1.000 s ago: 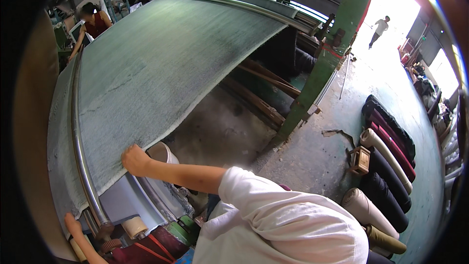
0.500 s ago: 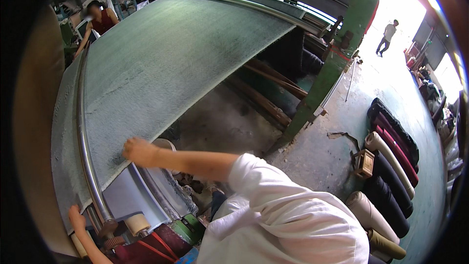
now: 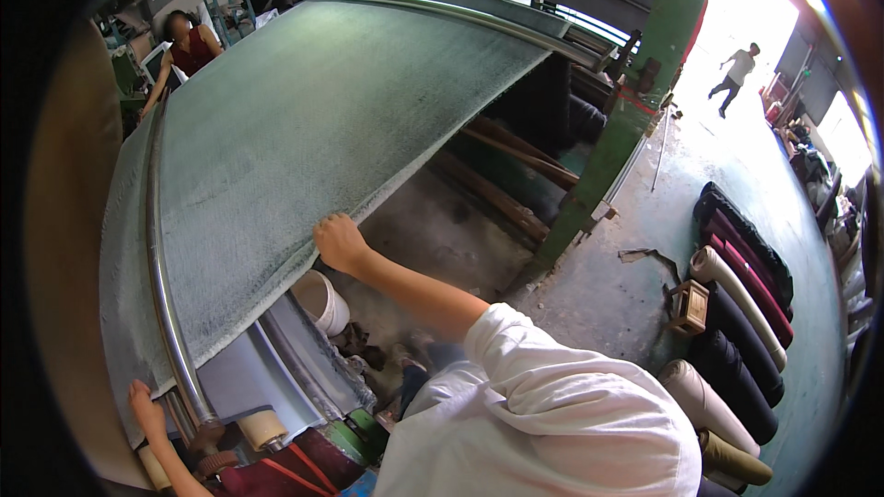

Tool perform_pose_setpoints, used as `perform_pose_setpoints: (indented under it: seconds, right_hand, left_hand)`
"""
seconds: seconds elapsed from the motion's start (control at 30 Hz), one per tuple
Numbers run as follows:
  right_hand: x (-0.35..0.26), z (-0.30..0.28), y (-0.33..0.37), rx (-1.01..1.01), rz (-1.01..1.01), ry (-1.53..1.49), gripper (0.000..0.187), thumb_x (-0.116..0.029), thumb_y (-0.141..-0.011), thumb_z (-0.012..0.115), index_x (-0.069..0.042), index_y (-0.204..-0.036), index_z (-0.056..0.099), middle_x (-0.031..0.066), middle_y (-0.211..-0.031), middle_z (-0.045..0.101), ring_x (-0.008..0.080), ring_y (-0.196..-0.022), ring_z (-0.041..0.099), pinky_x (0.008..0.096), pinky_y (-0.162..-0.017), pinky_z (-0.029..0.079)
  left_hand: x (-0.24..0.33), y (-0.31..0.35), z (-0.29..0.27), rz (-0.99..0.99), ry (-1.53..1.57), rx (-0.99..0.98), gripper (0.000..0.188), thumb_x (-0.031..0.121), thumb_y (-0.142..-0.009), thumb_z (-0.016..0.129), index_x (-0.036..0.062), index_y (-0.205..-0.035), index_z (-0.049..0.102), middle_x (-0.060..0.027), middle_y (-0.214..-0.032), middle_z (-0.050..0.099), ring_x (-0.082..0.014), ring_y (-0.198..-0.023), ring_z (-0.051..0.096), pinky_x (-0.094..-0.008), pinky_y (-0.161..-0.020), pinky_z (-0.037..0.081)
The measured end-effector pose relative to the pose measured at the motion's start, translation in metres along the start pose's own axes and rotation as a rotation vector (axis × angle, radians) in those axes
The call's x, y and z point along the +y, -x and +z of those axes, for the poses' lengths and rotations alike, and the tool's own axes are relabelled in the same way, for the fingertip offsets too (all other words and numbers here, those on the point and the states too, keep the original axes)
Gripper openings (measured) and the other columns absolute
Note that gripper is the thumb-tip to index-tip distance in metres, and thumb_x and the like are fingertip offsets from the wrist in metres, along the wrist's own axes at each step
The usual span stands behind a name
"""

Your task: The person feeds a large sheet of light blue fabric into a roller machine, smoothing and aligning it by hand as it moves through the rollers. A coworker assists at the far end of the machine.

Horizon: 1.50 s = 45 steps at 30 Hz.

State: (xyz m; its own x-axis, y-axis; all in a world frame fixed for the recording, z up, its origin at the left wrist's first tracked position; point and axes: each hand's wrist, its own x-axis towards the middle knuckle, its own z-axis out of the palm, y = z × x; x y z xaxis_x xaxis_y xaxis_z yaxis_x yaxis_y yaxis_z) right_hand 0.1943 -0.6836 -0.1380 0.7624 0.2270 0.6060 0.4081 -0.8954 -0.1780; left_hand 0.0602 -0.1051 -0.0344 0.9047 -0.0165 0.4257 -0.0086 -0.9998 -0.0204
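Note:
A wide sheet of grey-green fabric [image 3: 276, 120] stretches across the machine, passing the shiny metal bar [image 3: 158, 239] on the left. My right hand [image 3: 338, 241] is closed on the fabric's near edge, about midway along it. At the lower left, my left hand [image 3: 147, 410] has its fingers closed around the fabric's corner edge, just outside the bar's end. The left fingertips are partly hidden. Below the edge are a white bucket [image 3: 320, 302] and a pale roller [image 3: 261, 427].
A green post [image 3: 635, 120] stands at the right of the machine. Fabric rolls [image 3: 727, 368] lie on the floor by a small wooden stool [image 3: 689, 306]. One co-worker [image 3: 191, 44] is at the far left; another person [image 3: 734, 78] is by the bright doorway.
My right hand has moved right and up along the fabric's edge, uncovering more of the bucket. My left hand stays at the corner. The person by the doorway has changed stride.

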Motion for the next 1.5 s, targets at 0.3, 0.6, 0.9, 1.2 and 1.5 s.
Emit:
perform_pose_setpoints:
  seconds: [0.3, 0.6, 0.9, 1.2, 1.5]
  right_hand:
    - [-0.048, -0.008, 0.0, -0.056, -0.055, -0.038, 0.012, -0.015, -0.07, 0.054, -0.007, -0.069, 0.063, 0.0095, -0.077, 0.062, 0.0237, -0.077, 0.059, 0.0348, -0.07, 0.043]
    - [-0.072, -0.001, -0.004, -0.047, -0.095, -0.087, 0.014, -0.014, -0.068, 0.054, -0.002, -0.074, 0.059, 0.0123, -0.076, 0.06, 0.0256, -0.074, 0.057, 0.0356, -0.07, 0.042]
    - [-0.096, 0.005, -0.004, -0.084, -0.133, -0.09, 0.014, -0.015, -0.07, 0.053, -0.004, -0.075, 0.061, 0.011, -0.077, 0.06, 0.0251, -0.075, 0.057, 0.0355, -0.07, 0.042]
    - [-0.133, 0.002, -0.011, -0.147, -0.215, -0.089, 0.014, -0.016, -0.071, 0.054, -0.005, -0.076, 0.062, 0.0099, -0.08, 0.06, 0.0233, -0.077, 0.057, 0.0349, -0.069, 0.041]
    - [-0.165, -0.003, -0.009, -0.141, -0.256, -0.053, 0.015, -0.016, -0.071, 0.055, -0.004, -0.077, 0.062, 0.0101, -0.078, 0.06, 0.0225, -0.074, 0.056, 0.0345, -0.065, 0.041]
  left_hand:
    - [-0.053, 0.032, 0.014, -0.044, -0.01, -0.024, 0.02, -0.014, -0.069, 0.041, -0.0031, -0.084, 0.047, -0.0227, -0.082, 0.048, -0.0419, -0.085, 0.046, -0.0448, -0.075, 0.038]
    - [-0.081, 0.035, 0.017, -0.077, -0.277, -0.08, 0.009, -0.004, -0.076, 0.042, -0.0019, -0.081, 0.049, -0.0245, -0.081, 0.05, -0.0447, -0.079, 0.048, -0.0483, -0.07, 0.038]
    - [-0.015, 0.01, 0.008, 0.127, -0.169, 0.255, 0.012, -0.009, -0.074, 0.041, -0.0028, -0.081, 0.048, -0.0238, -0.082, 0.051, -0.0454, -0.082, 0.047, -0.0491, -0.069, 0.038]
    - [-0.054, 0.023, 0.009, -0.077, -0.254, -0.139, 0.012, -0.01, -0.073, 0.043, -0.0034, -0.081, 0.049, -0.0239, -0.085, 0.052, -0.0447, -0.085, 0.049, -0.0481, -0.072, 0.039]
    - [-0.07, 0.028, 0.022, -0.04, -0.249, 0.036, 0.016, -0.013, -0.069, 0.042, -0.0038, -0.08, 0.048, -0.0239, -0.083, 0.051, -0.0443, -0.084, 0.049, -0.0484, -0.072, 0.038]
